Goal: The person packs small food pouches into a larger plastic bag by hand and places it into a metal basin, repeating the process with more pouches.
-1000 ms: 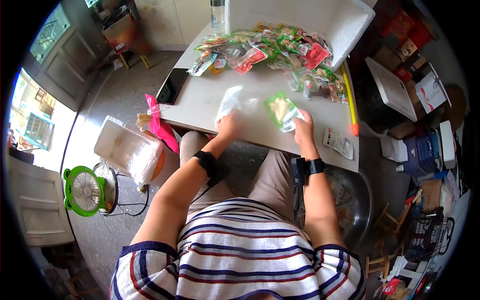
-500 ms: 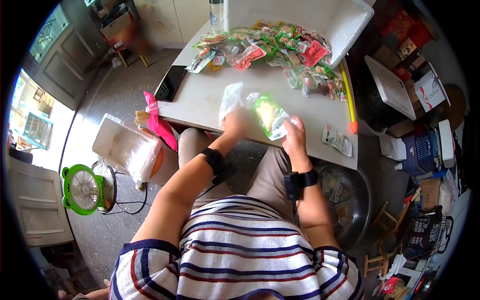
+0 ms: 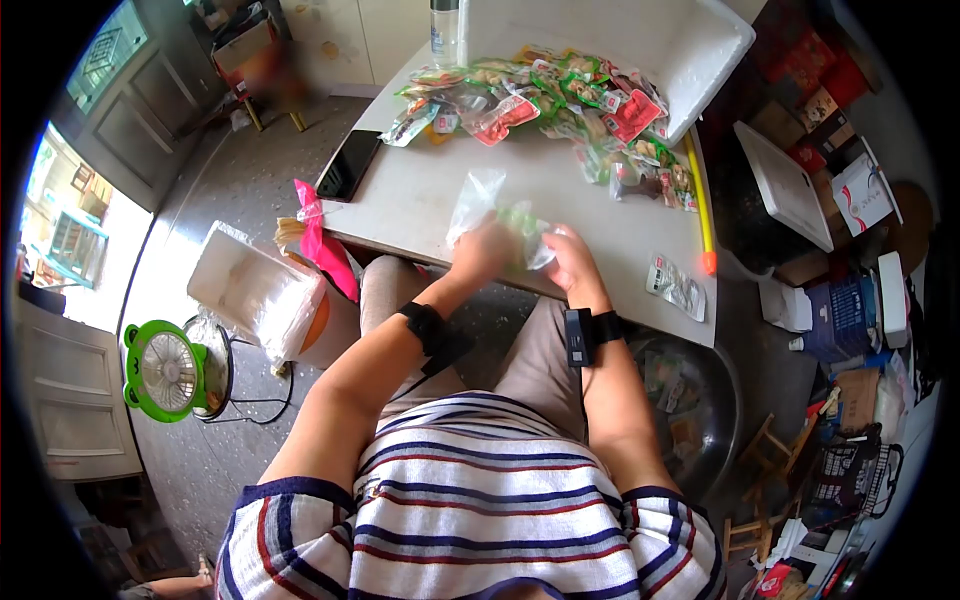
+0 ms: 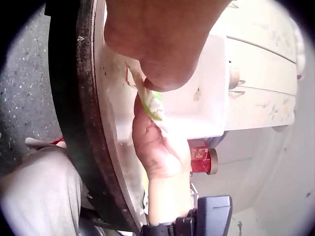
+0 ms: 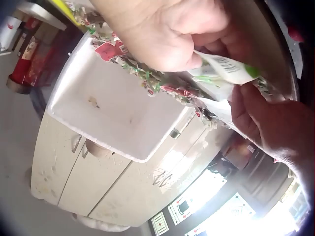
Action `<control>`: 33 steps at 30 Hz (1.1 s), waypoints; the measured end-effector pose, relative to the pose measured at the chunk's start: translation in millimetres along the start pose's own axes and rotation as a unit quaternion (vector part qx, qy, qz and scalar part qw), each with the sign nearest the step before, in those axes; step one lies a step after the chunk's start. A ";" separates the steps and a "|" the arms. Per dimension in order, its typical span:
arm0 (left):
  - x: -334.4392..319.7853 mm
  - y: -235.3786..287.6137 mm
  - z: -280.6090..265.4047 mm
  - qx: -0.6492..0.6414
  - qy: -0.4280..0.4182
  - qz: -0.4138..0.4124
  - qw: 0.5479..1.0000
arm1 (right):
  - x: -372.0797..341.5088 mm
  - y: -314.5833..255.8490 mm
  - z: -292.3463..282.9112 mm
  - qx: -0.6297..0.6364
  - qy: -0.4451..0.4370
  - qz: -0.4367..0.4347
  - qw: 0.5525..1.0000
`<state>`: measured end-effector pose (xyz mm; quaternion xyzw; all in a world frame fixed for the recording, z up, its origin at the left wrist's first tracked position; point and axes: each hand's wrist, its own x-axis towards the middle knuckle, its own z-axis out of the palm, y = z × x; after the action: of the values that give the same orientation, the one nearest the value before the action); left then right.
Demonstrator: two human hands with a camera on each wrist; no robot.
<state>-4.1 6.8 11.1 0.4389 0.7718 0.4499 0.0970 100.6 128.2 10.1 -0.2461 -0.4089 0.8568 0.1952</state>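
Over the table's near edge, my left hand grips a clear plastic bag that stands up above its fingers. My right hand pinches a green-and-white food packet by its side, close against the left hand; motion blurs it in the head view. In the right wrist view, the packet spans both hands, the left thumb and fingers pinching its far edge and its printed back showing. The left wrist view shows the packet edge-on between the hands.
A heap of sealed food packets lies at the table's back before a white foam box. A silver packet lies near the right corner, by a yellow stick. A black phone lies at left. A dark basin stands below.
My right hand has brought the green-and-white packet leftward to the left hand, which now pinches its edge too. The left hand has kept the clear bag, moving slightly right.
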 end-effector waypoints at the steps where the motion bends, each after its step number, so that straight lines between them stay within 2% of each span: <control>1: -1.1 0.4 -0.2 -0.002 -0.023 -0.005 1.000 | 0.5 0.5 2.5 0.007 -0.001 -0.008 1.000; 4: -2.8 25.0 -15.5 0.036 -0.061 -0.058 0.996 | 4.8 13.4 11.1 0.028 0.027 -0.039 0.998; 7: -6.6 39.2 -31.2 0.148 0.013 0.051 0.988 | 0.1 6.2 13.1 0.024 0.049 -0.057 0.997; 8: -4.3 24.5 -25.9 0.126 0.045 0.071 0.989 | 2.9 4.3 7.2 0.071 0.040 -0.063 0.995; 10: 0.0 -8.0 -10.1 0.080 0.104 0.109 0.985 | 7.4 5.9 2.2 0.069 0.031 -0.054 0.996; 13: 2.6 -6.6 -11.9 -0.027 -0.027 0.054 0.998 | 3.4 7.7 9.5 0.032 0.024 -0.016 0.999; 16: -1.8 1.6 -11.3 0.043 -0.034 0.114 0.992 | 4.2 12.9 11.4 0.036 0.038 -0.009 0.999; 19: -1.4 0.3 -15.4 0.032 -0.014 0.075 0.997 | 8.5 20.3 7.2 0.108 0.051 -0.081 0.990; 22: -6.6 -2.7 -15.7 0.073 0.107 0.135 0.982 | 1.6 18.0 16.0 0.102 0.049 -0.047 0.992; 25: -5.1 -2.5 -18.3 0.074 0.080 0.096 0.989 | 7.6 27.4 21.0 0.171 0.032 -0.084 0.981; 28: -3.7 -0.1 -17.2 0.050 0.001 0.024 0.998 | 1.1 30.1 40.5 0.025 0.025 -0.047 0.998; 31: -7.6 -4.6 -27.7 0.157 0.030 0.190 0.969 | 11.8 22.0 42.2 0.105 0.061 -0.082 0.989; 33: -3.0 -23.2 -19.5 0.045 0.116 0.095 0.988 | 8.6 14.5 44.2 0.096 0.068 -0.055 0.992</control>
<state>-26.6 -12.2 3.6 0.4593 0.7519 0.4697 -0.0560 66.1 97.5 20.3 -0.2613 -0.3234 0.8614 0.2917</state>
